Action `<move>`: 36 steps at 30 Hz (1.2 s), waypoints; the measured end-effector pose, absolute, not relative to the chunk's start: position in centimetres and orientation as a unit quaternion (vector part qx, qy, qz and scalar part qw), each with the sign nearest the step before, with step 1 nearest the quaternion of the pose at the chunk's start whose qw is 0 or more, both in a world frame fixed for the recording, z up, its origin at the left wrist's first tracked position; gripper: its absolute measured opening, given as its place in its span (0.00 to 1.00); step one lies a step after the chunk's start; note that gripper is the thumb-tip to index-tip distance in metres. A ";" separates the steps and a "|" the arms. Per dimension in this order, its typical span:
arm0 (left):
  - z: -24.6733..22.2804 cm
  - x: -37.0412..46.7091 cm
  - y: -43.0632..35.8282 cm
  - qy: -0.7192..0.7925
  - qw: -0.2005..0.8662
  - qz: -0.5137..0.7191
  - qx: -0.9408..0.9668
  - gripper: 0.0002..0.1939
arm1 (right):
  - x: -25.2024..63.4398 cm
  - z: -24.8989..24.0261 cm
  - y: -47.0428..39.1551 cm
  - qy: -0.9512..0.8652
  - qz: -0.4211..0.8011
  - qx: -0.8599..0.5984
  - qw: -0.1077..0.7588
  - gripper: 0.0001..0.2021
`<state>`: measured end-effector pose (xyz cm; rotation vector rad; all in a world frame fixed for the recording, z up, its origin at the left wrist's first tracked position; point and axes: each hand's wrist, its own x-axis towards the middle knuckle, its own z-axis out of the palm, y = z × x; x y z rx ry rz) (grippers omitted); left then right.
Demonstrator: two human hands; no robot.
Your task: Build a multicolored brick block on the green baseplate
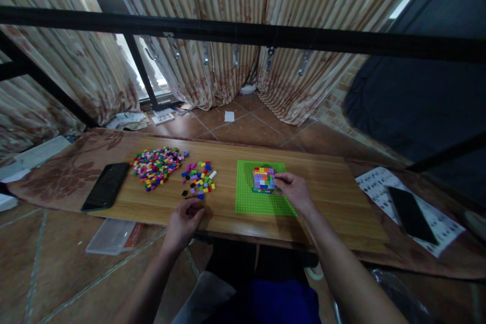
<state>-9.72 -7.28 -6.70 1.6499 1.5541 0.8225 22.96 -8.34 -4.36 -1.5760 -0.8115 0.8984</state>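
A low block of stacked, multicoloured toy bricks [263,179] stands on a bright green studded baseplate [246,202]. My right hand [296,192] is at the block's right side, its thumb and fingers closed against that edge. Over the front edge of the wooden board, my left hand [185,223] has its fingers curled in. Whether anything small is inside them is hidden. Just beyond it lies a loose spread of small toy bricks [200,179] in mixed colours. Farther left is a larger heap of toy bricks [157,167].
A black phone [105,186] lies at the wooden board's [330,197] left end. To the right, a dark phone [412,214] rests on a printed sheet [374,182]. A clear plastic container [110,236] is below on the floor. A black metal bar [243,35] crosses before the curtains.
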 end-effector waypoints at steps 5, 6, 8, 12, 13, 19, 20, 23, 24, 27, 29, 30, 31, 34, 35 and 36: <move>-6.9 -9.8 -7.1 0.597 0.355 0.328 0.641 0.19 | 22.6 -4.4 -8.4 -0.316 0.403 -0.649 0.563 0.17; -6.9 -9.8 -7.1 0.593 0.359 0.333 0.639 0.19 | 22.6 -4.4 -8.4 -0.312 0.406 -0.645 0.567 0.17; -6.9 -9.8 -7.1 0.586 0.370 0.345 0.633 0.19 | 22.6 -4.4 -8.6 -0.302 0.407 -0.641 0.576 0.19; -6.9 -9.8 -7.1 0.576 0.382 0.365 0.624 0.17 | 22.7 -4.7 -9.8 -0.268 0.376 -0.644 0.610 0.21; -6.9 -9.8 -7.2 0.575 0.383 0.368 0.622 0.17 | 22.9 -4.9 -10.3 -0.259 0.357 -0.647 0.621 0.21; -6.7 -9.5 -7.5 0.576 0.386 0.382 0.611 0.15 | 24.0 -7.3 -13.8 -0.300 0.236 -0.695 0.609 0.22; -6.6 -9.5 -7.5 0.577 0.385 0.383 0.611 0.15 | 24.1 -7.8 -14.5 -0.322 0.218 -0.704 0.594 0.22; -6.3 -9.4 -7.6 0.579 0.377 0.379 0.615 0.15 | 24.2 -9.0 -16.0 -0.381 0.159 -0.737 0.535 0.23; -6.2 -9.4 -7.6 0.581 0.372 0.378 0.617 0.15 | 24.1 -9.3 -16.4 -0.394 0.144 -0.746 0.518 0.23; -6.1 -9.4 -7.6 0.586 0.363 0.370 0.623 0.16 | 23.8 -9.7 -17.1 -0.416 0.120 -0.758 0.488 0.23; -6.2 -9.4 -7.6 0.588 0.361 0.369 0.623 0.16 | 23.5 -9.8 -17.2 -0.422 0.109 -0.757 0.487 0.22; -6.2 -9.3 -7.6 0.588 0.361 0.370 0.622 0.16 | 23.4 -9.9 -17.2 -0.422 0.102 -0.756 0.489 0.22; -6.3 -9.3 -7.6 0.587 0.362 0.372 0.621 0.16 | 23.3 -9.9 -17.2 -0.422 0.095 -0.755 0.492 0.22; -6.4 -9.3 -7.6 0.586 0.364 0.376 0.619 0.17 | 23.1 -10.0 -17.2 -0.424 0.082 -0.754 0.494 0.22; -6.4 -9.3 -7.6 0.586 0.364 0.376 0.619 0.17 | 23.1 -10.0 -17.2 -0.428 0.081 -0.754 0.492 0.22; -6.4 -9.3 -7.6 0.587 0.364 0.375 0.618 0.17 | 23.1 -10.0 -17.2 -0.432 0.080 -0.753 0.491 0.22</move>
